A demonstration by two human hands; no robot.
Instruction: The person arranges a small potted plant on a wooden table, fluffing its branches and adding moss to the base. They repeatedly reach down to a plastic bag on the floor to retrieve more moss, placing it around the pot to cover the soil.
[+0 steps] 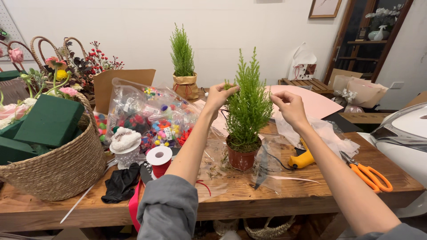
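feathery conifer (249, 104), terracotta pot (241, 159), hands alongside

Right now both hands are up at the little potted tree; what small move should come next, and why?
Probably draw the right hand in to the foliage. The left hand already pinches a sprig near the top of the small green tree in its brown pot, while the right hand is beside the foliage, apparently not gripping it.

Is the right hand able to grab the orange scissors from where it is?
Probably yes. The right hand is up beside the small potted tree, and the orange scissors lie on the table below it on the same side, with nothing covering them.
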